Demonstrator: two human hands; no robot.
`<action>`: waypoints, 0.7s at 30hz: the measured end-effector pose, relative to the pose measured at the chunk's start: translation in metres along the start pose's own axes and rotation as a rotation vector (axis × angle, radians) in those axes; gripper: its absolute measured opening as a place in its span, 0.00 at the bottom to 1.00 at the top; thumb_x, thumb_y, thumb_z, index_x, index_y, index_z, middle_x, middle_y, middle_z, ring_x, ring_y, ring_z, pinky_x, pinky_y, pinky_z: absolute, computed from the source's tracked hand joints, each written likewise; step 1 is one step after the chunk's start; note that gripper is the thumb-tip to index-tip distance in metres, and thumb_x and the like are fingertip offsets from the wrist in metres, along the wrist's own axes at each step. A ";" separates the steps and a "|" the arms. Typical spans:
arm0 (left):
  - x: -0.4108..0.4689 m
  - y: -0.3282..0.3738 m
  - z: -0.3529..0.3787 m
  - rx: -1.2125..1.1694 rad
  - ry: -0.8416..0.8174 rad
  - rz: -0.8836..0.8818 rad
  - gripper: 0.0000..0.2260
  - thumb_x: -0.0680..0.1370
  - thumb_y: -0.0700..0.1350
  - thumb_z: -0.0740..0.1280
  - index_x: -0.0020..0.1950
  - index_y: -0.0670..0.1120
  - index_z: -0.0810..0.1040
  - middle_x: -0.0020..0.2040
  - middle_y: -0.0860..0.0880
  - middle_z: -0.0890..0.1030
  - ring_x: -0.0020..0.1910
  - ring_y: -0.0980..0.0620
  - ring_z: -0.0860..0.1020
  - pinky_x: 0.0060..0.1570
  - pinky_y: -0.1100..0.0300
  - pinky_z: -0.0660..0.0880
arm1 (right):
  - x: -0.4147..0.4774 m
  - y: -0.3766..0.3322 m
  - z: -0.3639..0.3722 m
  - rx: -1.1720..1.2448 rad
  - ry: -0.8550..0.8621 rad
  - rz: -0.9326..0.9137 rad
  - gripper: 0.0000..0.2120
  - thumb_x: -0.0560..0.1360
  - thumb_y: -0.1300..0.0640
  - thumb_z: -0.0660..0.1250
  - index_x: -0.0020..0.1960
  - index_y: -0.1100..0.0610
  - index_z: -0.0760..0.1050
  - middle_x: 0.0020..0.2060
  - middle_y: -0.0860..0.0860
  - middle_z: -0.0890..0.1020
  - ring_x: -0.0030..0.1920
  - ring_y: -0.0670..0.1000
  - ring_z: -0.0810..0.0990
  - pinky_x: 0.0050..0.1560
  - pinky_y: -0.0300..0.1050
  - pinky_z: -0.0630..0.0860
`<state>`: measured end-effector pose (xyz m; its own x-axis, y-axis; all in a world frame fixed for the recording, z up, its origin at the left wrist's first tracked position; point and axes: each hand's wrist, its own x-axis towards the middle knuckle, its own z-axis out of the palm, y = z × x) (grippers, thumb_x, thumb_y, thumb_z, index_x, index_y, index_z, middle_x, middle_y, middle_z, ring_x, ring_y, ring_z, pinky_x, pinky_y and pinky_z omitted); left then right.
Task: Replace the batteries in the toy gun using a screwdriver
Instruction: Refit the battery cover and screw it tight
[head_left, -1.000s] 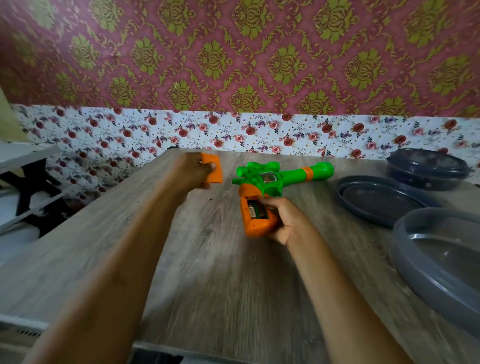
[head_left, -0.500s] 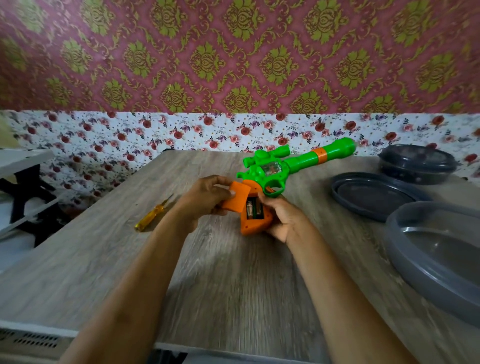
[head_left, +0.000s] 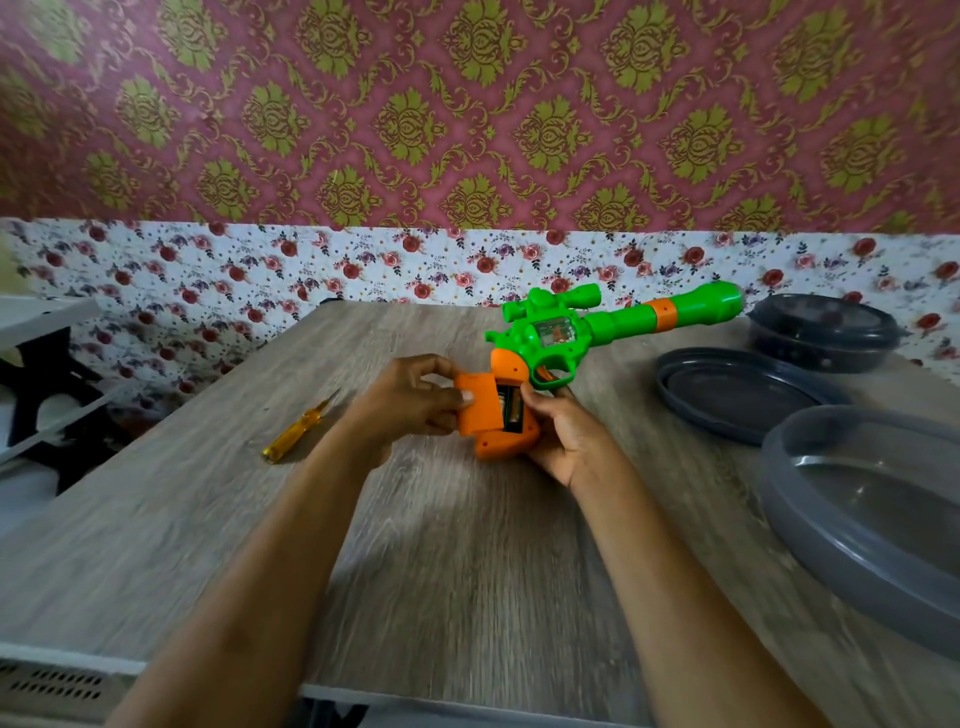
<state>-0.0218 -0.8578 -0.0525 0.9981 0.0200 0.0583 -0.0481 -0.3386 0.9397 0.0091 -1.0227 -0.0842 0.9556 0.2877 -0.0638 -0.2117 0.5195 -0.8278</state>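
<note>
A green toy gun (head_left: 608, 327) with an orange grip is held above the wooden table (head_left: 441, 561), its barrel pointing up and right. My right hand (head_left: 563, 436) grips the orange handle from below. My left hand (head_left: 415, 402) pinches the orange battery cover (head_left: 480, 405) against the left side of the open compartment, where batteries (head_left: 511, 410) show in the gap. A yellow-handled screwdriver (head_left: 298, 428) lies on the table to the left of my left hand.
At the right sit a large grey bowl (head_left: 872, 514), a dark grey lid (head_left: 737, 389) and, by the wall, a lidded dark container (head_left: 826, 332). A white shelf (head_left: 41, 322) stands beyond the table's left edge. The floral wall runs behind.
My left hand brought the orange cover from the far left over to the gun's handle and now holds it against the compartment. The gun has tilted, barrel higher.
</note>
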 end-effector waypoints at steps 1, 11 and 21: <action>0.000 0.000 0.000 -0.001 -0.004 0.005 0.13 0.75 0.41 0.69 0.59 0.42 0.75 0.44 0.43 0.79 0.37 0.51 0.80 0.38 0.62 0.80 | 0.000 0.000 0.000 0.005 0.003 0.001 0.09 0.78 0.65 0.59 0.50 0.53 0.73 0.45 0.54 0.80 0.44 0.52 0.79 0.40 0.52 0.75; -0.002 -0.002 0.001 -0.003 -0.059 0.019 0.14 0.74 0.39 0.71 0.59 0.42 0.77 0.49 0.39 0.80 0.40 0.49 0.81 0.41 0.58 0.81 | 0.005 0.005 0.001 -0.038 0.008 -0.027 0.11 0.76 0.68 0.61 0.53 0.54 0.73 0.46 0.53 0.80 0.45 0.52 0.79 0.43 0.50 0.76; 0.001 -0.007 0.010 -0.077 -0.033 -0.049 0.09 0.73 0.38 0.72 0.51 0.40 0.77 0.44 0.43 0.81 0.37 0.52 0.80 0.36 0.62 0.80 | 0.005 0.005 -0.002 -0.044 -0.005 -0.018 0.12 0.76 0.67 0.60 0.54 0.53 0.72 0.44 0.52 0.80 0.42 0.50 0.80 0.40 0.47 0.77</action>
<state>-0.0198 -0.8649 -0.0621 1.0000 0.0033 0.0017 -0.0008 -0.2647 0.9643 0.0132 -1.0197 -0.0899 0.9580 0.2830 -0.0461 -0.1855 0.4890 -0.8523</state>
